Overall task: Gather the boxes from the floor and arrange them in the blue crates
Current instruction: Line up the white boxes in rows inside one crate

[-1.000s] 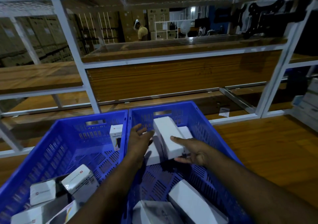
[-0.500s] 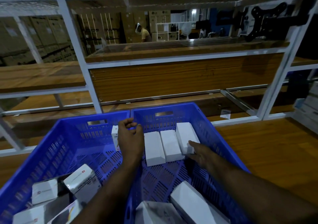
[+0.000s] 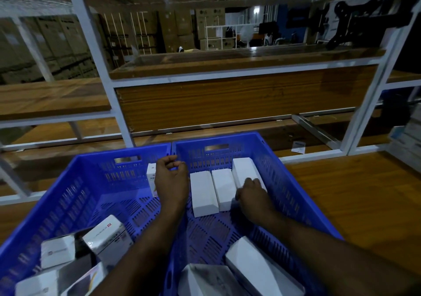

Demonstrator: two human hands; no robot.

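Observation:
Two blue crates stand side by side, the left crate (image 3: 79, 182) and the right crate (image 3: 287, 182). Three white boxes lie in a row at the right crate's far end: one on the left (image 3: 202, 193), one in the middle (image 3: 224, 186), one on the right (image 3: 242, 170). My right hand (image 3: 252, 195) has its fingers bent over the near end of the rightmost box. My left hand (image 3: 170, 182) hovers over the shared rim, loosely curled, holding nothing. Behind it an upright box (image 3: 150, 175) stands in the left crate. Loose boxes lie near me in the left crate (image 3: 107, 238) and the right crate (image 3: 257, 266).
A white metal rack with wooden shelves (image 3: 227, 100) stands just beyond the crates. Wooden floor (image 3: 353, 193) stretches to the right. A small card (image 3: 299, 146) lies by the rack's foot, and stacked boxes (image 3: 407, 136) sit at the right edge.
A box that both hands held a second ago now lies in the row of three. My left hand drew back to the shared rim; my right hand closed over the rightmost box's near end.

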